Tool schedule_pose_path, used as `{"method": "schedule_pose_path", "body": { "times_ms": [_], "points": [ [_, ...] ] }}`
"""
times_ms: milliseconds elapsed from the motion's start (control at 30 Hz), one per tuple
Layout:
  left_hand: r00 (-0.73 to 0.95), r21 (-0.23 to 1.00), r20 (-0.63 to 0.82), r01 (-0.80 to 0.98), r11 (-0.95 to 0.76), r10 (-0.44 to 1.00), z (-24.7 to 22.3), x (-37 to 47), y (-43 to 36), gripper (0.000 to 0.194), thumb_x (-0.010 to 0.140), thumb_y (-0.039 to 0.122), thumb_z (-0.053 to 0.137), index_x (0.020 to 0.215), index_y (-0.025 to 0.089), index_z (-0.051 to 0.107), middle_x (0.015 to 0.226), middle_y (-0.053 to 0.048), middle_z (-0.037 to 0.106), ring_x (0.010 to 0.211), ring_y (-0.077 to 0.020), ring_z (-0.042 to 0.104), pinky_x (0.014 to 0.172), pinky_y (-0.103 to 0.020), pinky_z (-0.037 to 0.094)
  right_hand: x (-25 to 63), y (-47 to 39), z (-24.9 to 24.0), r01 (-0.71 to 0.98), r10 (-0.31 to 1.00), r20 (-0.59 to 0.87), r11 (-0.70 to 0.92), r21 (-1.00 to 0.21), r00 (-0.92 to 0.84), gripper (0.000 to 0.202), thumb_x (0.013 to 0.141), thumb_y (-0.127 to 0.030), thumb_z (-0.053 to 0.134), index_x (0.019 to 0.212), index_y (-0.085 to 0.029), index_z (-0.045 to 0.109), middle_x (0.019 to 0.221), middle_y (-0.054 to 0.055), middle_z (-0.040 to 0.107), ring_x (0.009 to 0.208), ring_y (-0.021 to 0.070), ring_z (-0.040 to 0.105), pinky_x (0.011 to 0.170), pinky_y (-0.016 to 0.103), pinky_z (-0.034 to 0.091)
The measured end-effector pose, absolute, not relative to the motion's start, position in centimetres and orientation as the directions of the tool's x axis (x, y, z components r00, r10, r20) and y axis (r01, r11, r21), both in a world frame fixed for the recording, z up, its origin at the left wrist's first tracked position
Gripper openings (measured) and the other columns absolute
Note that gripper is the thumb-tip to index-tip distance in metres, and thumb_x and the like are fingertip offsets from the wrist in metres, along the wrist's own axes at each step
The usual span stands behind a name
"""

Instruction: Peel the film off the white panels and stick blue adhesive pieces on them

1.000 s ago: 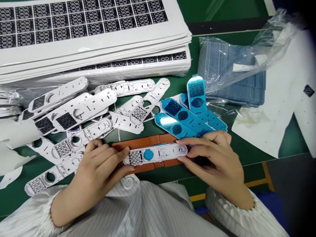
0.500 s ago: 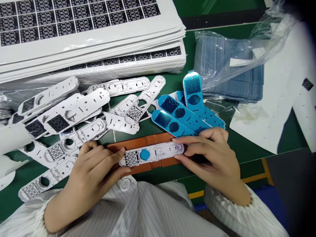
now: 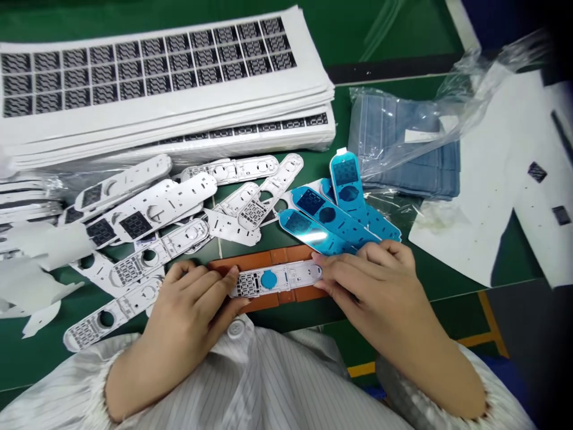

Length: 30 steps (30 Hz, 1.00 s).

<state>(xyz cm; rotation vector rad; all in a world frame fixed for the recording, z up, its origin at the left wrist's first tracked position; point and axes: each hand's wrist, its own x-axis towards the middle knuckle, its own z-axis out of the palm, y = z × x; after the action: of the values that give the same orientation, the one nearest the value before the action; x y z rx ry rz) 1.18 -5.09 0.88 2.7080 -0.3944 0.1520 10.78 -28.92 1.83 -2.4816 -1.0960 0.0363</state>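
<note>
A long white plastic panel point(image 3: 293, 276) with rounded ends lies in a brown holder point(image 3: 255, 261), its ribbed side up. Through its round hole shows a blue disc point(image 3: 268, 280). My left hand point(image 3: 192, 316) pinches the panel's left end between thumb and index finger. At the opposite end, my right hand point(image 3: 376, 298) has thumb and fingers closed around the tip, which is partly hidden. Just beyond the right hand lie several panels covered in glossy blue film point(image 3: 331, 215).
Loose white panels point(image 3: 165, 206) are heaped at the left. Behind them rests a stack of printed sheets point(image 3: 179, 110). A clear bag of blue-grey pieces point(image 3: 403, 143) and white sheets point(image 3: 470, 227) lie at the right. The green table's front edge point(image 3: 439, 298) runs close by my right arm.
My right hand's fingers have drawn closer together over the panel's right end. The left hand keeps its pinch. The whole view has shifted slightly, showing more of the table's far side.
</note>
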Motion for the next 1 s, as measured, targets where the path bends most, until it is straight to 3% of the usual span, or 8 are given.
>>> {"method": "schedule_pose_path", "body": {
  "times_ms": [133, 300, 433, 533, 600, 733, 867, 1000],
  "points": [
    [0.933, 0.318, 0.229, -0.341, -0.884, -0.278, 0.4, 1.0, -5.0, 0.019, 0.093, 0.026, 0.048, 0.103, 0.012, 0.053, 0.067, 0.0, 0.06, 0.064, -0.014, 0.054, 0.067, -0.031, 0.042, 11.1, -29.0, 1.3, 0.8, 0.8, 0.195, -0.478, -0.364, 0.567, 0.014, 0.089, -0.014, 0.055, 0.1, -0.019, 0.06, 0.088, 0.002, 0.067, 0.078, 0.02, 0.05, 0.083, 0.043, 0.033],
    [0.904, 0.201, 0.298, -0.373, -0.906, -0.306, 0.3, 0.9, -4.9, 0.025, 0.092, 0.024, 0.047, 0.105, 0.004, 0.055, 0.064, -0.002, 0.057, 0.06, -0.0145, 0.048, 0.067, -0.033, 0.041, 11.4, -28.8, 0.7, 0.832, 0.834, 0.209, -0.419, -0.363, 0.511, 0.018, 0.091, -0.015, 0.051, 0.106, -0.018, 0.061, 0.089, 0.005, 0.065, 0.083, 0.0207, 0.053, 0.09, 0.049, 0.033],
    [0.937, 0.329, 0.268, -0.305, -0.893, -0.222, 1.0, 1.1, -4.4, 0.023, 0.095, 0.023, 0.039, 0.106, 0.01, 0.055, 0.074, -0.003, 0.059, 0.065, -0.0138, 0.048, 0.071, -0.033, 0.041, 11.2, -28.5, 1.2, 0.832, 0.782, 0.331, -0.399, -0.386, 0.528, 0.018, 0.09, -0.01, 0.05, 0.101, -0.019, 0.062, 0.091, 0.005, 0.068, 0.082, 0.0203, 0.057, 0.084, 0.046, 0.038],
    [0.953, 0.414, 0.258, -0.255, -0.874, -0.156, 1.6, 0.9, -4.0, 0.034, 0.096, 0.029, 0.037, 0.12, 0.008, 0.047, 0.091, -0.009, 0.059, 0.082, -0.0166, 0.052, 0.077, -0.032, 0.045, 11.2, -29.2, 1.7, 0.703, 0.581, 0.41, -0.483, -0.522, 0.703, 0.018, 0.089, -0.012, 0.052, 0.098, -0.022, 0.064, 0.086, 0.002, 0.067, 0.075, 0.0172, 0.058, 0.069, 0.035, 0.045],
    [0.955, 0.384, 0.229, -0.267, -0.884, -0.189, 1.5, 0.6, -3.9, 0.045, 0.094, 0.037, 0.041, 0.128, 0.007, 0.041, 0.109, -0.016, 0.056, 0.102, -0.0223, 0.051, 0.086, -0.036, 0.046, 11.6, -30.1, 1.7, 0.549, 0.371, 0.404, -0.586, -0.596, 0.836, 0.018, 0.089, -0.015, 0.053, 0.1, -0.024, 0.065, 0.083, 0.001, 0.067, 0.071, 0.0161, 0.059, 0.061, 0.03, 0.046],
    [0.944, 0.22, 0.11, -0.329, -0.918, -0.312, 0.3, 0.0, -4.5, 0.061, 0.09, 0.048, 0.043, 0.137, 0.01, 0.033, 0.133, -0.02, 0.046, 0.123, -0.0324, 0.043, 0.098, -0.05, 0.039, 13.3, -31.7, 1.1, 0.324, 0.134, 0.377, -0.801, -0.503, 0.916, 0.019, 0.091, -0.028, 0.053, 0.103, -0.022, 0.066, 0.086, 0.007, 0.068, 0.076, 0.0224, 0.064, 0.061, 0.034, 0.049],
    [0.95, 0.17, 0.076, -0.311, -0.935, -0.302, -0.4, -0.1, -5.0, 0.054, 0.092, 0.038, 0.041, 0.138, 0.011, 0.032, 0.127, -0.017, 0.054, 0.116, -0.0298, 0.05, 0.098, -0.05, 0.039, 13.6, -30.9, 0.7, 0.448, 0.272, 0.467, -0.835, -0.321, 0.841, 0.029, 0.087, -0.037, 0.057, 0.107, -0.017, 0.063, 0.107, 0.015, 0.061, 0.1, 0.0319, 0.056, 0.085, 0.048, 0.042],
    [0.945, 0.146, 0.104, -0.322, -0.936, -0.309, -0.1, -0.3, -4.6, 0.051, 0.094, 0.041, 0.036, 0.134, 0.01, 0.039, 0.124, -0.016, 0.058, 0.112, -0.0291, 0.053, 0.098, -0.051, 0.037, 12.1, -29.4, 0.3, 0.661, 0.586, 0.317, -0.711, -0.241, 0.746, 0.027, 0.089, -0.042, 0.052, 0.105, -0.022, 0.062, 0.113, 0.011, 0.057, 0.102, 0.0309, 0.055, 0.083, 0.048, 0.041]
  ]
}}
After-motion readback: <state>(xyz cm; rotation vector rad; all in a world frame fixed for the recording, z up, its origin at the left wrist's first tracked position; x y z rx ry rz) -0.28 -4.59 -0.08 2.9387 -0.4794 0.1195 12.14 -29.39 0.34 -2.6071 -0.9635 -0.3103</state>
